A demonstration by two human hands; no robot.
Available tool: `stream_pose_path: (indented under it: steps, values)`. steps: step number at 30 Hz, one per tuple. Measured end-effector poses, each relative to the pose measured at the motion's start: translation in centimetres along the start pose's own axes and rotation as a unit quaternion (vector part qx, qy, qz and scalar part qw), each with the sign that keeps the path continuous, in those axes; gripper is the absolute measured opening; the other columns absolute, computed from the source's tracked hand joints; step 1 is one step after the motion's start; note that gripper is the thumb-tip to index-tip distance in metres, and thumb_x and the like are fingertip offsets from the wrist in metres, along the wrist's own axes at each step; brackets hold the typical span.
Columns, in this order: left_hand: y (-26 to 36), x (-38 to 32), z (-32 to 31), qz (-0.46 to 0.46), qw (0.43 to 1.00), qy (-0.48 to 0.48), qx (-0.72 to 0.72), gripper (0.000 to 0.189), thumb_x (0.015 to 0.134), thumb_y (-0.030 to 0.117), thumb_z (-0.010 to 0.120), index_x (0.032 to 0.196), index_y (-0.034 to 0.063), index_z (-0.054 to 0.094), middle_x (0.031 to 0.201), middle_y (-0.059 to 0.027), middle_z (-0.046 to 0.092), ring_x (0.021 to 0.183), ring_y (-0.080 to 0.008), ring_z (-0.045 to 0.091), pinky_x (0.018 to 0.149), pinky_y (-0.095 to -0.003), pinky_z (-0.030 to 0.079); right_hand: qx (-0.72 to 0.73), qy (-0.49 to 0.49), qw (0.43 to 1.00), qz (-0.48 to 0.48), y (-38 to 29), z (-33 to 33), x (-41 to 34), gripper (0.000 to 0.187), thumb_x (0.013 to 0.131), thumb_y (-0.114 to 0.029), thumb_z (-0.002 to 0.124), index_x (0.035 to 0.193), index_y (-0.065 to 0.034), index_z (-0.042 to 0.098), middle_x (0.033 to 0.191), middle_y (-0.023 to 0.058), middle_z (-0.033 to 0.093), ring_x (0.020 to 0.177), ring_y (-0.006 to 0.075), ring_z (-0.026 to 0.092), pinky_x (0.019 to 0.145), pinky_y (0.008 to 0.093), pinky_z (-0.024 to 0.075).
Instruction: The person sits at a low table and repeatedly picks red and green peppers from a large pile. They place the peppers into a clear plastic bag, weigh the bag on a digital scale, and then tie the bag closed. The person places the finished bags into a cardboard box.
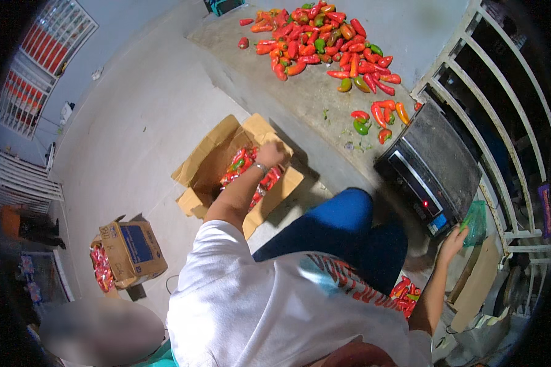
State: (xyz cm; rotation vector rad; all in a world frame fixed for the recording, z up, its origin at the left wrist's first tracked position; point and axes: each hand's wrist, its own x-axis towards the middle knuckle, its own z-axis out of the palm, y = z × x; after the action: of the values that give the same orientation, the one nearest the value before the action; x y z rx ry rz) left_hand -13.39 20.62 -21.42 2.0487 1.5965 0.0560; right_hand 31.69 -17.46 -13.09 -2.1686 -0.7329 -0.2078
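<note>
My left hand (pixel 271 154) is over the far side of an open cardboard box (pixel 215 160), its fingers curled down near a raised flap. Whether it grips anything is hidden. Inside the box lie clear bags of red peppers (pixel 239 164), with a green one among them. At the right, my right hand (pixel 453 243) pinches a thin bright green piece (pixel 465 222), too small to name surely. Just beyond those fingers are green plastic bags (pixel 476 225). A black digital scale (pixel 434 160) with a lit red light stands next to that hand.
Loose red, orange and green peppers (pixel 312 41) are heaped on a raised concrete ledge (pixel 298 98). Another cardboard box (pixel 137 250) with bagged peppers lies on the floor at left. More red peppers (pixel 405 293) are beside my leg. White metal bars (pixel 491 91) border the right.
</note>
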Motion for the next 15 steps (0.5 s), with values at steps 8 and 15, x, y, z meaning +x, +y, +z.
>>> stream_pose_path:
  steps: [8, 15]
  values:
    - [4.1, 15.4, -7.9, -0.04, 0.949, 0.31, -0.039, 0.063, 0.066, 0.032, 0.068, 0.12, 0.0119, 0.044, 0.126, -0.0185, 0.037, 0.115, -0.0375, 0.038, 0.091, -0.0433, 0.038, 0.001, -0.231, 0.973, -0.022, 0.3, 3.3, -9.5, 0.034, 0.086, -0.019, 0.046, 0.112, 0.0034, 0.042, 0.094, 0.0222, 0.052, 0.088, 0.0333, 0.05, 0.079, 0.0362, 0.0386]
    - [7.1, 24.0, -12.9, -0.036, 0.935, 0.33, -0.122, 0.081, 0.06, 0.054, 0.068, 0.13, 0.0333, 0.034, 0.14, -0.0228, 0.013, 0.125, -0.0452, 0.02, 0.101, -0.0454, 0.026, -0.179, -0.263, 0.948, 0.002, 4.5, -0.1, -11.1, 0.048, 0.088, -0.026, 0.042, 0.123, 0.0058, 0.035, 0.119, 0.0224, 0.043, 0.109, 0.0317, 0.041, 0.092, 0.0371, 0.0314]
